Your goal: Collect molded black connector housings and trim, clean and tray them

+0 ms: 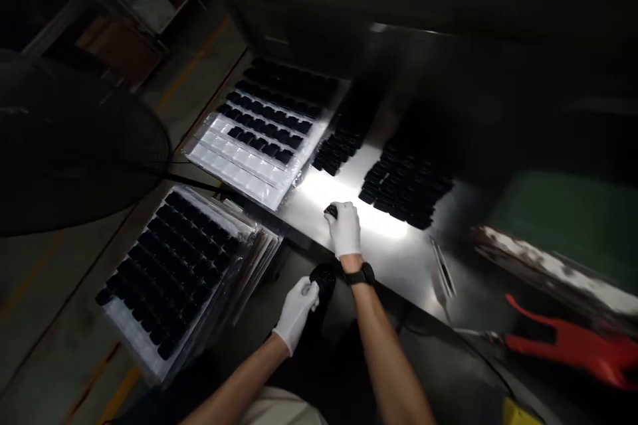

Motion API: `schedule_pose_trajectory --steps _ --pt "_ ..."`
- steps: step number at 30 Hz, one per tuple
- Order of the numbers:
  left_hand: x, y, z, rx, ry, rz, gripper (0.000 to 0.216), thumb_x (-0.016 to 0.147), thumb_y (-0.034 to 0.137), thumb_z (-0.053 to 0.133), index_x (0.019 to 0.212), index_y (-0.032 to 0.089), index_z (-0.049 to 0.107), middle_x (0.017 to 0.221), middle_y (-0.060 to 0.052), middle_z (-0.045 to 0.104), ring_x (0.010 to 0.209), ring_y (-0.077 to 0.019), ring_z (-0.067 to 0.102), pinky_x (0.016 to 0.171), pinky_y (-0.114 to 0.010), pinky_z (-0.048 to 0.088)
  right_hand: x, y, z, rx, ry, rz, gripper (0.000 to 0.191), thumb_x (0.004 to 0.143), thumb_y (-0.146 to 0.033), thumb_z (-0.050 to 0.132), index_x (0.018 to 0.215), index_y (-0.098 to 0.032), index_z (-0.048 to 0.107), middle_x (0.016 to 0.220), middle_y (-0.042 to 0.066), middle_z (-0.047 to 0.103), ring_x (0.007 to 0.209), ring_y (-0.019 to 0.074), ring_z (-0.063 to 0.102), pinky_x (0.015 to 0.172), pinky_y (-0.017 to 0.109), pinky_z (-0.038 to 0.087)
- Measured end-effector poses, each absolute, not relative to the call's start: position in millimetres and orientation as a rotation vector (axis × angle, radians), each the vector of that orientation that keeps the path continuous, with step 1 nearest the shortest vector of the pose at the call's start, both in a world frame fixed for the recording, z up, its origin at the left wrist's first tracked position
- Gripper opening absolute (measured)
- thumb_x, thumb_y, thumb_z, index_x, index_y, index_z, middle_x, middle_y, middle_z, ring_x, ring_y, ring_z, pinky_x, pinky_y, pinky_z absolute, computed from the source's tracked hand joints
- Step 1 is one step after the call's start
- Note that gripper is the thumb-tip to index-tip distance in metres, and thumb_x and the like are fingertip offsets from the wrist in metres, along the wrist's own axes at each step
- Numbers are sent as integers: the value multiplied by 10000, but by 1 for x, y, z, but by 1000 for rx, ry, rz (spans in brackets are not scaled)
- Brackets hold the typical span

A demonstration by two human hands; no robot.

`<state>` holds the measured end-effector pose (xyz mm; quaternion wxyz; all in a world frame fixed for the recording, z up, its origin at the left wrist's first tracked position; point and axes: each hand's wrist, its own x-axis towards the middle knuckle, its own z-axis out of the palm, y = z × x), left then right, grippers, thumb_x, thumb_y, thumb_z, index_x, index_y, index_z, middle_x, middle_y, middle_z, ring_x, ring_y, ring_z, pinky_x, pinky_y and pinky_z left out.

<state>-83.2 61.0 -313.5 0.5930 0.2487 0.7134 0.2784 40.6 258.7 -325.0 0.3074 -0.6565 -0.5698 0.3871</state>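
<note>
My right hand [345,228], in a white glove with a black watch at the wrist, rests on the shiny metal table [399,259] and is closed on a small black part [330,211]. My left hand [298,310], also gloved, is below the table edge, its fingers closed round a dark round object [323,275] that I cannot name. Rows of small black parts [406,182] lie on the table just beyond my right hand, with another group of black parts [339,143] to their left.
A clear plastic tray [259,139] partly filled with black parts lies at the table's left end. A stack of filled trays [169,272] sits lower left. A large dark fan [70,146] stands at left. A red tool [573,345] lies at right.
</note>
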Motion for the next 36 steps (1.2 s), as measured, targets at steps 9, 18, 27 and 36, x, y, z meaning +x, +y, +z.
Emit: schedule_pose_trajectory --steps 9,18,27,36 --pt "-152 201 -338 544 1636 838 332 928 523 658 838 219 559 711 35 591 666 -131 567 691 -253 447 -10 301 -351 -1744 -1338 1022 495 1118 -510 568 1499 -200 629 1358 157 675 1142 266 651 1031 439 557" --pt "-119 281 -373 707 1518 744 211 959 352 674 811 202 658 664 6 651 641 -166 630 670 -285 508 21 260 -381 -1758 -1061 1301 445 888 -537 835 1184 -216 748 1123 49 729 894 195 701 863 353 625" --pt "-108 332 -351 1402 1797 603 203 1109 343 636 1066 218 791 1150 -104 719 1081 -257 686 1010 -382 530 53 321 -377 -1789 -1359 990 451 903 -453 789 1242 -155 794 1188 113 687 903 193 630 910 388 614" --pt "-103 351 -359 1502 1939 530 238 1121 299 596 1084 197 808 1108 -122 735 1042 -274 691 944 -391 524 20 332 -395 -1840 -1203 877 446 969 -429 738 1335 -177 710 1276 117 699 1004 191 662 976 346 575"
